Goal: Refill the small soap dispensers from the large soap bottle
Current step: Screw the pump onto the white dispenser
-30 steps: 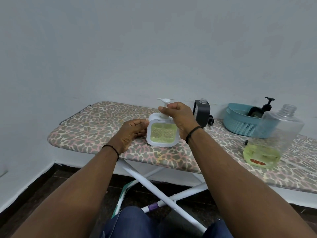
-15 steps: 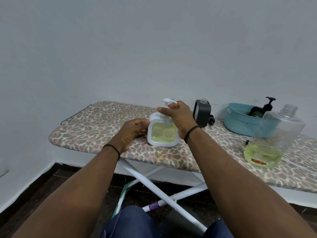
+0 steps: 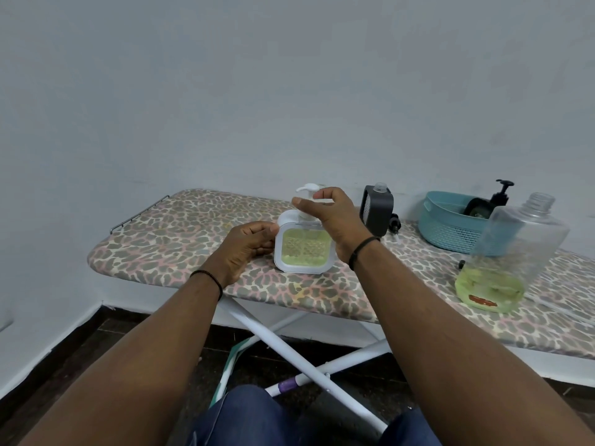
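R hand (image 3: 335,220) grip pinches white pump (image 3: 307,191) atop small white dispenser (image 3: 304,249); L hand (image 3: 248,249) fingers curled on its left side. Dispenser upright on ironing board (image 3: 180,239). Big soap bottle (image 3: 508,259) uncapped, far right.

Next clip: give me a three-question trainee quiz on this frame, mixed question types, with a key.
1. True or false: the large soap bottle has its cap on.
2. Which hand is at the pump of the white dispenser? A) left hand B) right hand C) neither
3. Fill in: the black pump head shows above the teal ____.

Key
1. False: its neck is open, and green soap fills only the bottom.
2. B: the right hand's fingers curl around the pump, while the left hand steadies the dispenser's side.
3. basket
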